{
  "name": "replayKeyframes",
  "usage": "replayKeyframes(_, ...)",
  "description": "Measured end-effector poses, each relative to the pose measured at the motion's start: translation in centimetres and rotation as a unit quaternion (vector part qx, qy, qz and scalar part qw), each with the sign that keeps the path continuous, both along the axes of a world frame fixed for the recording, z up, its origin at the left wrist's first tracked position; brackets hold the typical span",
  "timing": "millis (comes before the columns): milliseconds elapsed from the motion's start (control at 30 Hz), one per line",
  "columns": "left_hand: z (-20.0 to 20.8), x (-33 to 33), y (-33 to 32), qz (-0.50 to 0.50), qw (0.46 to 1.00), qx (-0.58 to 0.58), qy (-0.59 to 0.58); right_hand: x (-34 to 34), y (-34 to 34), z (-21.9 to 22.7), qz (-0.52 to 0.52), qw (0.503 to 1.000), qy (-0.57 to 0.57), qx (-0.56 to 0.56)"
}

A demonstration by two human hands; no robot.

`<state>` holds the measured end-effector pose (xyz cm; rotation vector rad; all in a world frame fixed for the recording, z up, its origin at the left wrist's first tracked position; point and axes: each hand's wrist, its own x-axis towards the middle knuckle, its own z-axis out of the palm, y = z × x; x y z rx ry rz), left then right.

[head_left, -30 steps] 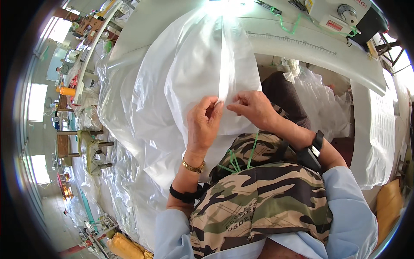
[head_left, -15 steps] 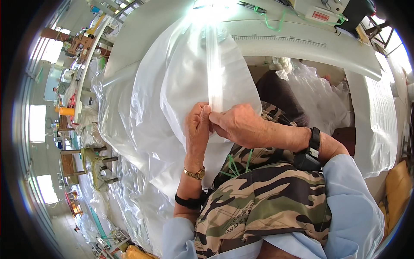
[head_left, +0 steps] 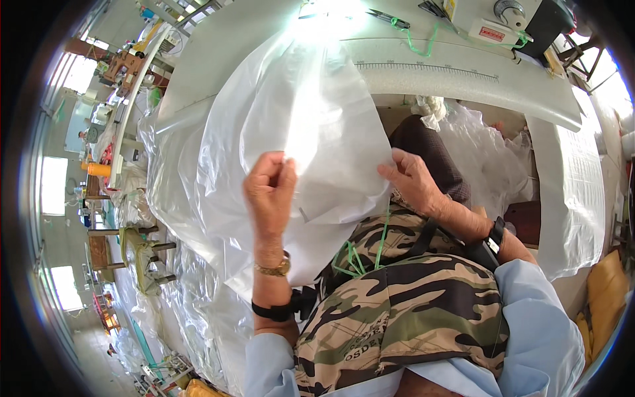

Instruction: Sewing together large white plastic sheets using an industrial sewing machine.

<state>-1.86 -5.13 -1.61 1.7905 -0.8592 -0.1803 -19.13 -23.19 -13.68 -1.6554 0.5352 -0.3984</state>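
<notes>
A translucent white plastic sheet [head_left: 331,126] spreads from the bright light at the table's far edge down toward my lap. At its middle, my left hand [head_left: 270,188] pinches the sheet between thumb and fingertips, beside a strip of glare. My right hand [head_left: 420,184] is at the sheet's right edge, thumb on top and the other fingers partly hidden; it appears to grip that edge. More of the sheeting hangs in loose folds to the left. Some green string [head_left: 354,261] lies over my camouflage apron [head_left: 417,298].
The pale worktable [head_left: 456,56] bears a printed ruler scale along its near side. Dark snips [head_left: 387,16] with green string lie near the light, and a white machine [head_left: 499,23] stands at the far right. Crumpled clear plastic [head_left: 489,152] sits below the table. A stool [head_left: 139,258] stands left.
My hands, together at the sheet's middle before, have parted: the left moved left, the right moved right to the edge. The narrow pleated band between them has spread out flat.
</notes>
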Motion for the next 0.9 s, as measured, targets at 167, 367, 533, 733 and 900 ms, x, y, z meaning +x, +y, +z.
replayKeyframes(167, 2.7, 0.3, 0.0, 0.007, 0.987, 0.070, -0.145, 0.2, 1.1, 10.7, 0.089, 0.981, -0.110, -0.133)
replayKeyframes(367, 1.4, -2.0, -1.6, -0.137, 0.982, 0.124, -0.035, 2.3, 2.4, 13.3, 0.231, 0.923, -0.102, -0.290)
replayKeyframes(533, -0.4, -2.4, -1.4, -0.142, 0.976, 0.028, 0.162, 2.6, 3.4, 12.3, 0.269, 0.891, -0.078, -0.358)
replayKeyframes(733, -1.5, -2.5, -0.9, -0.110, 0.956, -0.039, 0.270, 3.4, 4.3, 11.2, 0.256, 0.814, -0.155, -0.498)
replayKeyframes(900, 0.6, -0.5, 0.6, -0.049, 0.993, 0.024, 0.108, 4.8, 3.5, 7.1, 0.116, 0.936, -0.259, -0.206)
